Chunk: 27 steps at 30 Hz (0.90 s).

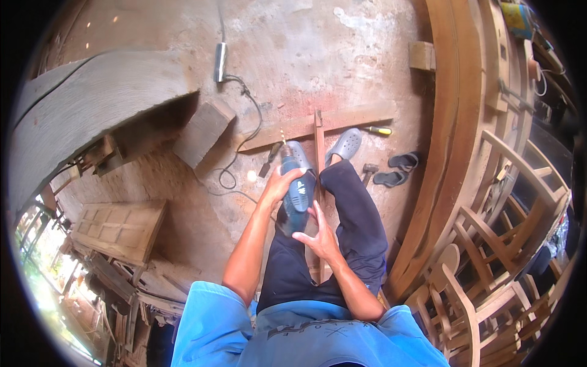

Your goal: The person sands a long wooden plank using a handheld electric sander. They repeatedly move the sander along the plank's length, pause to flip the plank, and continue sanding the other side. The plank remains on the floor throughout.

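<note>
A blue-green corded power drill is held over my lap, its twist bit pointing away from me. My left hand wraps around the drill's body just behind the chuck. My right hand is beside the drill's rear end, thumb and fingers spread; whether it touches the casing is hard to tell. Between my legs runs a narrow wooden bar with a slot cut near its far end. That end rests on a flat plank lying across the floor.
Near my feet lie a dark flat tool, a yellow-handled tool, a hammer and sandals. A power cord loops across the floor from a socket strip. Long timbers and wooden chair frames stand right; a wooden block sits left.
</note>
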Each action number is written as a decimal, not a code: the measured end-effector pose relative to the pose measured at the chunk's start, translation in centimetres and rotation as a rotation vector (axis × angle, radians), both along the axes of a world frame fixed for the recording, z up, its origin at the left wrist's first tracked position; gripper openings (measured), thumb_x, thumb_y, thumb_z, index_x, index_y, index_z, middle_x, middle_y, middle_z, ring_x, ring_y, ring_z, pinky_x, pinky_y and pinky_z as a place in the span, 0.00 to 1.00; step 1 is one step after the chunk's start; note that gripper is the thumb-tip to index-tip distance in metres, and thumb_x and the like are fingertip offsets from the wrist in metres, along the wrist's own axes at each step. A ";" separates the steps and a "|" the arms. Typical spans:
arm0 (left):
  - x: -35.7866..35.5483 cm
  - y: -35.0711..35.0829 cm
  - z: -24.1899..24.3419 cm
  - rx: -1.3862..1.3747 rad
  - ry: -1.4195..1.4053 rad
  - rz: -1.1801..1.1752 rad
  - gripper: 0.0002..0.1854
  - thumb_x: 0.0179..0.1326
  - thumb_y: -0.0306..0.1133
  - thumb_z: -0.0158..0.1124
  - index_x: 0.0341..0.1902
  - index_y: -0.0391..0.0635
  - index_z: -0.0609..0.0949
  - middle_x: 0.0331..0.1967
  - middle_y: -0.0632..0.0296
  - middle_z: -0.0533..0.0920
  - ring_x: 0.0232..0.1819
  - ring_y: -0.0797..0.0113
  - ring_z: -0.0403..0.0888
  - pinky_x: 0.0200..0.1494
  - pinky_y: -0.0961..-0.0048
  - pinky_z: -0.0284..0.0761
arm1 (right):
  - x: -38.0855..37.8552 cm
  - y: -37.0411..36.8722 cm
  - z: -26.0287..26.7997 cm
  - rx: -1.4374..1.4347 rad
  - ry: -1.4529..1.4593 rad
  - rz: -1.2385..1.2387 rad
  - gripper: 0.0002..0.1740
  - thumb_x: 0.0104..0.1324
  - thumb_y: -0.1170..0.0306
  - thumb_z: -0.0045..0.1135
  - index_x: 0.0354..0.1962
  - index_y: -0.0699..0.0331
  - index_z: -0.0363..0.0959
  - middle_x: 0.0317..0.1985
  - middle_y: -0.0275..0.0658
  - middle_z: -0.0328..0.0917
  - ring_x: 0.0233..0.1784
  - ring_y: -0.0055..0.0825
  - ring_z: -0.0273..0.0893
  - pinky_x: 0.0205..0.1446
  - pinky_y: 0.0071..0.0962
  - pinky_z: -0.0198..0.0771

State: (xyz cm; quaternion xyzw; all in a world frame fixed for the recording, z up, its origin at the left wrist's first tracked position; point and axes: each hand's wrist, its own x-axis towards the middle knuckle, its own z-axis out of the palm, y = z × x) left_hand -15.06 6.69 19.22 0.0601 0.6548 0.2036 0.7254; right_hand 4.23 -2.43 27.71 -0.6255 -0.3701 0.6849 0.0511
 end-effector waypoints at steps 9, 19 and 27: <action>10.2 -3.8 -7.0 -0.321 -0.219 0.107 0.20 0.61 0.47 0.75 0.45 0.45 0.82 0.33 0.66 0.83 0.29 0.74 0.82 0.33 0.73 0.79 | 2.1 -2.0 -6.6 -0.078 -0.122 -0.464 0.59 0.57 0.66 0.78 0.79 0.74 0.50 0.76 0.57 0.63 0.78 0.42 0.65 0.81 0.38 0.60; 15.3 -6.5 -13.0 -0.377 -0.218 0.337 0.15 0.62 0.40 0.72 0.45 0.45 0.80 0.30 0.67 0.80 0.25 0.75 0.79 0.32 0.74 0.77 | 4.9 -0.9 -9.7 -0.118 -0.435 -0.251 0.56 0.57 0.64 0.74 0.78 0.68 0.54 0.70 0.63 0.73 0.72 0.52 0.76 0.73 0.41 0.72; 14.9 -5.7 -14.1 -0.392 -0.236 0.391 0.15 0.63 0.41 0.72 0.44 0.46 0.79 0.29 0.67 0.80 0.25 0.74 0.79 0.30 0.73 0.78 | 4.8 -0.1 -11.1 -0.203 -0.451 -0.251 0.46 0.57 0.67 0.74 0.71 0.72 0.66 0.60 0.53 0.83 0.64 0.41 0.83 0.68 0.36 0.74</action>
